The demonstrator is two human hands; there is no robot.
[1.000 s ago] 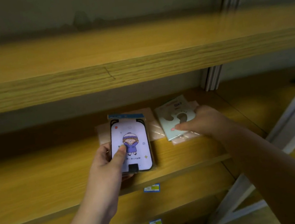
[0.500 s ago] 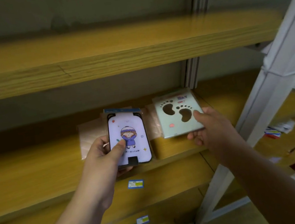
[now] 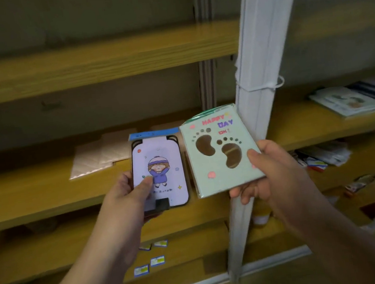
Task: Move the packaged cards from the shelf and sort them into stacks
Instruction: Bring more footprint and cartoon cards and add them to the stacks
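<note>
My left hand (image 3: 128,193) grips a packaged lilac card with a cartoon child (image 3: 160,164), thumb across its front. Beside it, my right hand (image 3: 270,173) holds a pale green packaged card with two footprint cut-outs (image 3: 219,154) by its lower right corner, thumb on top and fingers underneath. Both cards are lifted in front of the middle wooden shelf (image 3: 32,195), side by side. A pale pinkish packaged card (image 3: 101,156) still lies flat on that shelf behind the lilac one.
A white metal upright (image 3: 255,84) stands just right of the green card. More packaged cards (image 3: 349,100) lie on the shelf to the right. Small blue-edged labels (image 3: 150,262) sit on a lower shelf. An upper wooden shelf (image 3: 75,68) overhangs.
My right hand has lifted the green footprint card off the shelf and brought it up beside the lilac card. The view has swung to the right, showing the white upright and the right-hand shelves.
</note>
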